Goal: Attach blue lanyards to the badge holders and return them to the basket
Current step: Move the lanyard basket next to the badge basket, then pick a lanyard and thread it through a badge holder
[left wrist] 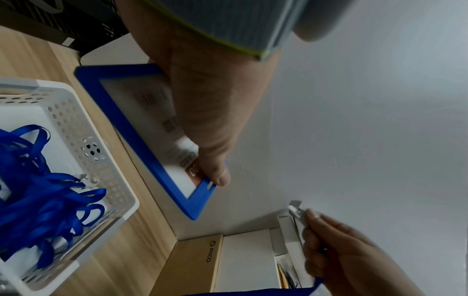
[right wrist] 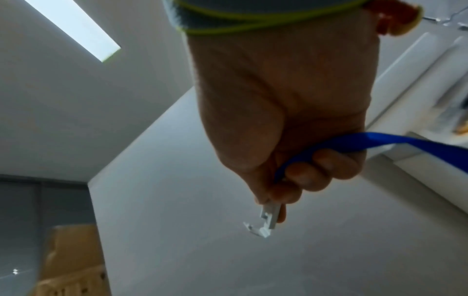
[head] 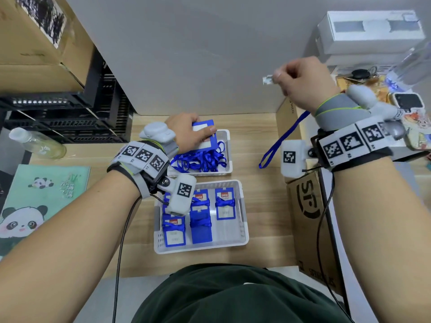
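Observation:
My left hand [head: 186, 134] grips a blue-framed badge holder [head: 205, 132] above the far edge of the small white basket [head: 229, 155], which holds a tangle of blue lanyards [head: 200, 159]. In the left wrist view the thumb [left wrist: 215, 172] presses the holder's [left wrist: 142, 140] slotted end. My right hand [head: 300, 87] is raised to the right, pinching the white clip [head: 267, 79] of a blue lanyard [head: 282, 141]; the strap hangs down below the wrist. In the right wrist view the clip [right wrist: 264, 222] sticks out past the fingertips, the strap [right wrist: 380, 142] trailing right.
A larger white basket [head: 243, 220] near me holds several blue badge holders wrapped in lanyards. A cardboard box [head: 310, 220] stands at the table's right edge. A panda notebook [head: 35, 201] and a clear bottle [head: 37, 143] lie left. Black crates [head: 70, 108] stand far left.

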Available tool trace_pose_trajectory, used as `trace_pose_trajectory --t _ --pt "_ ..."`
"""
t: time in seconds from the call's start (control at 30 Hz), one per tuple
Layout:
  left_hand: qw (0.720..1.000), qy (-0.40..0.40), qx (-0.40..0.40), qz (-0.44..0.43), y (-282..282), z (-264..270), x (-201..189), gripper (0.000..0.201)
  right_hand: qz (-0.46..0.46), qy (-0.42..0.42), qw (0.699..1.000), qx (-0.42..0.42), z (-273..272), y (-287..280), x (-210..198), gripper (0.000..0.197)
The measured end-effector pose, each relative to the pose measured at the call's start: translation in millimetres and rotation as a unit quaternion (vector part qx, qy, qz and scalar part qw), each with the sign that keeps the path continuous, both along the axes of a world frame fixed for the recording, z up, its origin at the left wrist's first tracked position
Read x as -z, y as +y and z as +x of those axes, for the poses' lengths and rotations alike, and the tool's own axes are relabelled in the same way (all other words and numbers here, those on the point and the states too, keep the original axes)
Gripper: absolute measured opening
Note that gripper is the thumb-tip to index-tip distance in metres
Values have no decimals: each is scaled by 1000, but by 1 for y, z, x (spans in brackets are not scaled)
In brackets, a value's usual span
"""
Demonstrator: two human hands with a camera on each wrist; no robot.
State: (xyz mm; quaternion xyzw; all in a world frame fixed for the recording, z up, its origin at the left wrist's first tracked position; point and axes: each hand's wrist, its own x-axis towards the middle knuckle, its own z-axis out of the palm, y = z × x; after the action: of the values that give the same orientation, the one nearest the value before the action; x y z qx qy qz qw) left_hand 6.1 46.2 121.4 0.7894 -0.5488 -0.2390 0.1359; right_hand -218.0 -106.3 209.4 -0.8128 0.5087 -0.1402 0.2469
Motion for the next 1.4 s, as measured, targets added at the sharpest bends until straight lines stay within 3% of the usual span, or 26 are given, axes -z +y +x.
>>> trace_pose_trajectory --t 0.1,0.27,0.53,0.73,0.87,0.93,1.03,1.1,1.27,1.4 --pt "1000 5 9 -2 -2 -4 11 48 80 -17 996 30 -3 -2 49 6" --pt "999 7 18 32 -2 -6 39 52 208 34 975 75 -16 5 141 22" --pt "997 38 -5 73 -3 -7 80 40 302 247 920 -27 -24 10 229 43" --pt "993 55 -22 102 0 1 102 41 337 305 890 -42 -18 9 251 11" --pt "990 63 -49 115 3 12 113 40 343 309 887 -37 -11 3 258 25" --pt "989 65 -61 121 4 18 117 41 325 263 908 -16 -2 -1 254 36" --pt "986 59 -82 129 4 22 119 42 286 146 946 31 22 -5 241 27" --pt "984 54 -97 139 2 26 122 41 263 108 959 12 46 -4 232 19" --pt "981 42 -108 156 7 38 132 49 267 140 951 -75 94 17 233 25" --pt "979 44 -110 166 13 39 133 46 283 150 943 -91 103 26 239 29"
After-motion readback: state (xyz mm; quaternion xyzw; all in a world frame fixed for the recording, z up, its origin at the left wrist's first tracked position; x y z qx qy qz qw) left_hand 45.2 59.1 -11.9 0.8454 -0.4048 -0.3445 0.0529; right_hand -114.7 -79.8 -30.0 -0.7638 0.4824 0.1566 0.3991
